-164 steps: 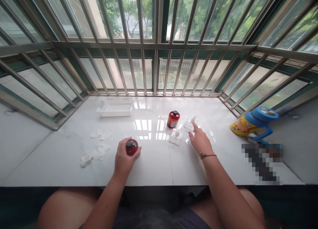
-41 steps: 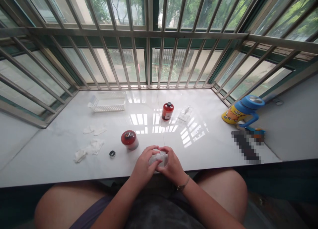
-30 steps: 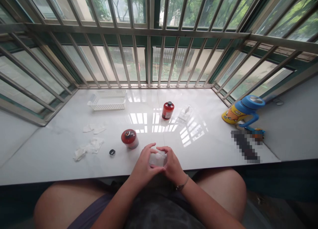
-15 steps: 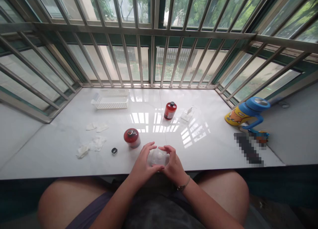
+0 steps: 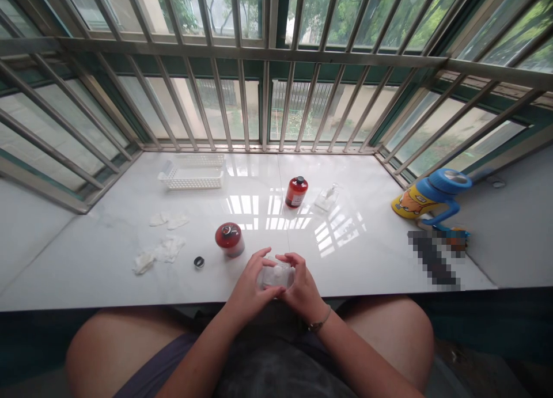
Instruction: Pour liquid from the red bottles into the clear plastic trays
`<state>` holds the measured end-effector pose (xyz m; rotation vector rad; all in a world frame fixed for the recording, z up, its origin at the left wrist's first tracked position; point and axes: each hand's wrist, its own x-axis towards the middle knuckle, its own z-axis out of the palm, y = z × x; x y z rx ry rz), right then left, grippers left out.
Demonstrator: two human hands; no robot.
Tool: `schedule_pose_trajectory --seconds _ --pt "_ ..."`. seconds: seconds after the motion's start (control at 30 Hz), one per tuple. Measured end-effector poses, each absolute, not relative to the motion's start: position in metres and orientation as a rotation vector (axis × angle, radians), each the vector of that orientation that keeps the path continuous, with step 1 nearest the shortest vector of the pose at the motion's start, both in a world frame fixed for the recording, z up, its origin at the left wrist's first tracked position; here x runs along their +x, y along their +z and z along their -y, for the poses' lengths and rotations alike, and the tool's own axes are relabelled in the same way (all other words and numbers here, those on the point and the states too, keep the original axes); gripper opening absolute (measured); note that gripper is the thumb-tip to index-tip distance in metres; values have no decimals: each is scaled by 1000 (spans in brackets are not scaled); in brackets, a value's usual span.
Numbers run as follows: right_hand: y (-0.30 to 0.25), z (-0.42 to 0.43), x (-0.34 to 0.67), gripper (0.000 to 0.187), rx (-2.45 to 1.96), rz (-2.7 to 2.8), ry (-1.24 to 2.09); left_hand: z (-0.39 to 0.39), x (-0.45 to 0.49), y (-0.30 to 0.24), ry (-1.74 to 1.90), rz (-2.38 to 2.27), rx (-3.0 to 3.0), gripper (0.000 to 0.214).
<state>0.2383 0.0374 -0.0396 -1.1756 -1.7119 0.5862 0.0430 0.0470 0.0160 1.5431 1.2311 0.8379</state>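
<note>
Both hands close around a small clear plastic bottle at the near edge of the white marble sill. My left hand grips its left side, my right hand its right side, fingertips curled over the top. Just left of the hands stands a red bottle with no cap on, and a small black cap lies beside it. Further back a second red bottle stands capped, with another clear bottle lying to its right.
Crumpled white wipes lie at the left, and a white slotted basket sits at the back left. A yellow and blue jug lies at the right edge. Metal window bars fence the sill's far side.
Five seconds back my left hand held the red bottle and my right reached for the clear bottles. Since then both hands hold one clear bottle near the edge, fingers shifting slightly.
</note>
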Motion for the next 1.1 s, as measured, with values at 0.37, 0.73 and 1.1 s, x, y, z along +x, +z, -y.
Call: schedule_pose_trajectory --seconds 0.37,0.73,1.1 --pt "-41 -37 238 82 -1211 1720 604 -48 47 23 988 -1264 1581 18" --pt "-39 -37 236 84 -1209 1699 612 -45 36 34 1172 -1272 1615 23" --pt "-33 -37 237 76 -1241 1722 586 -41 37 35 1148 -1203 1618 24"
